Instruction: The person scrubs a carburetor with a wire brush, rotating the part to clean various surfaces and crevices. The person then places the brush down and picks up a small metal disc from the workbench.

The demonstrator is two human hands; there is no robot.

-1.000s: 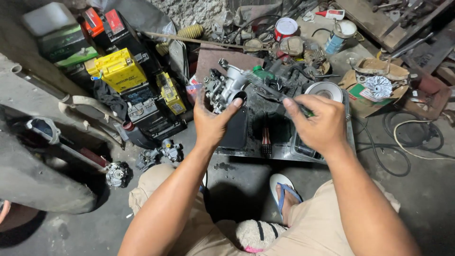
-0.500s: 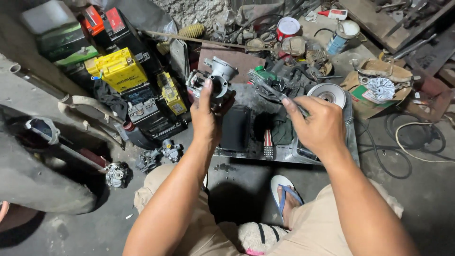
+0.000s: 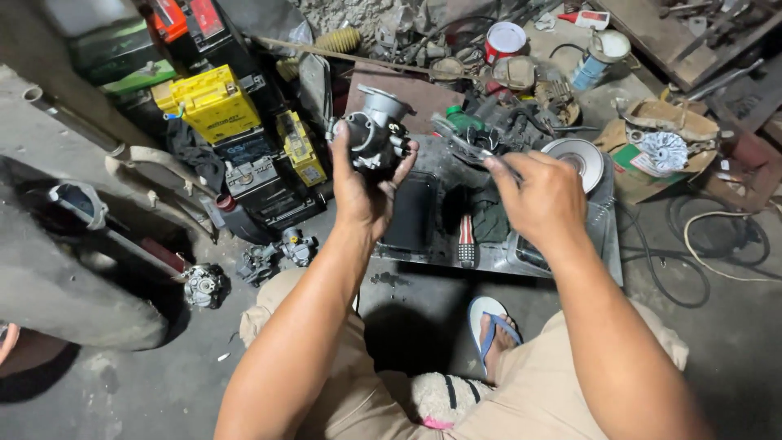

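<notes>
Over cluttered workshop floor [image 3: 407, 318], left hand [image 3: 366, 191] grips grey carburetor [image 3: 376, 130]; right hand [image 3: 542, 195] pinches thin tool [image 3: 468, 148] beside it.

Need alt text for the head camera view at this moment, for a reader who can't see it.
A seated person's left hand holds up a grey metal carburetor while the right hand pinches a thin tool beside it. Below lies a metal tray on a cluttered workshop floor, with yellow and black batteries at left.

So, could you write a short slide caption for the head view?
Left hand lifts a grey carburetor while right hand grips a slim tool.
</notes>
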